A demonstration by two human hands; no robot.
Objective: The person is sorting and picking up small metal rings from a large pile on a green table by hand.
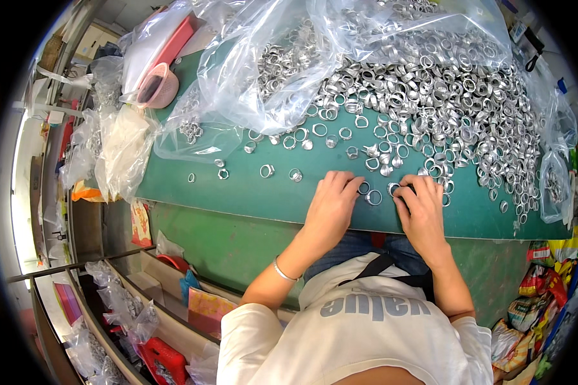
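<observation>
At the near edge of a green table (231, 192), both my hands are over silvery metal rings. My left hand (332, 200) has its fingers curled together, their tips against a ring (364, 188) that they partly cover. Just beside it another ring (374, 197) lies on the table. The bent thumb and fingers of my right hand (422, 208) close on a ring (392, 189), which shows at the fingertips. Ahead of my hands a big heap of similar rings (424, 96) spreads to the right.
Clear plastic bags (237, 96) cover part of the heap. Several single rings (267, 171) lie to the left. A pink basket (158, 86) stands at the table's left edge. Open drawers (151, 289) are below left; colourful packages (526, 308) lie at lower right.
</observation>
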